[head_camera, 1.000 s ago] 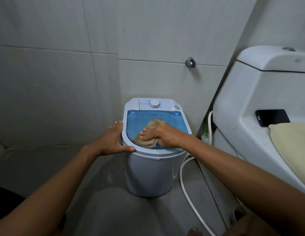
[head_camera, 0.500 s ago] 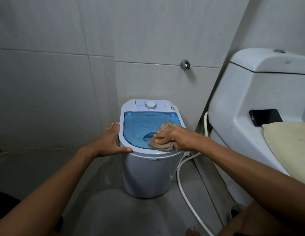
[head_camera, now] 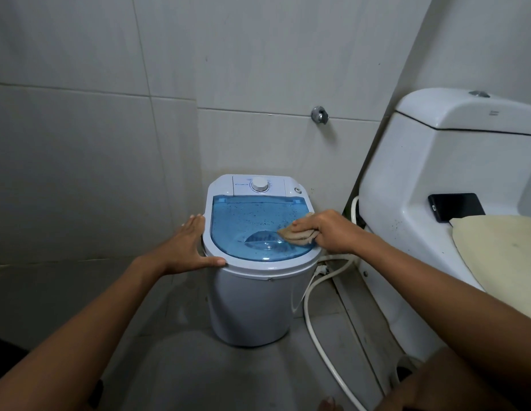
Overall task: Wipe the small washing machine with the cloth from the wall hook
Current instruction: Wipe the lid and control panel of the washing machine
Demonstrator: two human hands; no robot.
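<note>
Washing machine (head_camera: 252, 304) stands on the floor below both hands, its cloth (head_camera: 298, 235) bunched in the right hand's (head_camera: 329, 231) closed grip on the speckled blue lid (head_camera: 252, 223), left hand (head_camera: 188, 244) flat and empty bracing the rim, so wiping looks partway, with the white body apparently left.

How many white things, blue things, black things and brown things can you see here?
White: 3, the washing machine, toilet and hose
Blue: 1, the lid
Black: 1, the phone
Brown: 1, the cloth under the right hand
Total: 6
</note>
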